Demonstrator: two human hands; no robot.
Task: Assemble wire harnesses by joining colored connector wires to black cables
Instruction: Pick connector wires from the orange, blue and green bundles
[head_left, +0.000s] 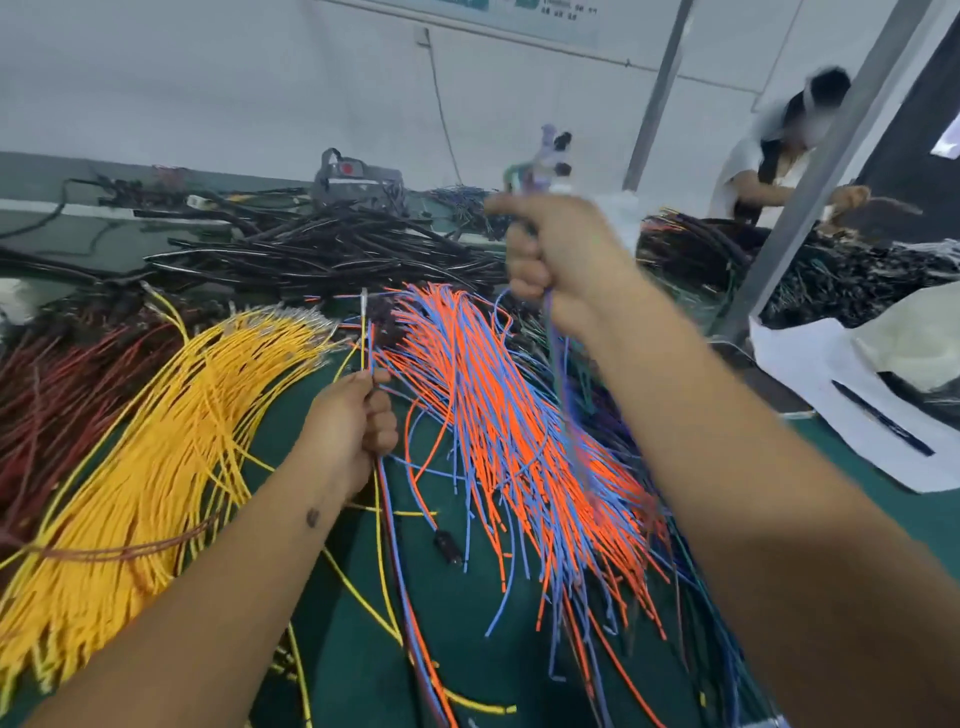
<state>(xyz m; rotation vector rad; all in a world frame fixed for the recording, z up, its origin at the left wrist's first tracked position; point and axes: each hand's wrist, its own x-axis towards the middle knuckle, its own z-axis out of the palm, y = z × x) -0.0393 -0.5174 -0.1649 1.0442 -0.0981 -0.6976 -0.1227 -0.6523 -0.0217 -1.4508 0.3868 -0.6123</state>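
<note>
Tangling looked the main risk. Nearest, the left hand (358, 415) pinched a few thin wires (365, 332) upright beside the orange-and-blue bundle (483, 415). Higher, the blurred right hand (561, 249) clenched a purple harness (545, 166), whose trailing strands could snag. Black cables (332, 254) lay beyond.

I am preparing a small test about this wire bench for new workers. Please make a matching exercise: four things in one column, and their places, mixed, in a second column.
Things:
1. yellow wires
2. black cables
3. orange and blue wires
4. pen

Places:
A. on the white paper, right side
B. far side of the table, past the coloured wires
C. left of the left hand
D. between the two forearms

Pairs: 1-C, 2-B, 3-D, 4-A
</note>
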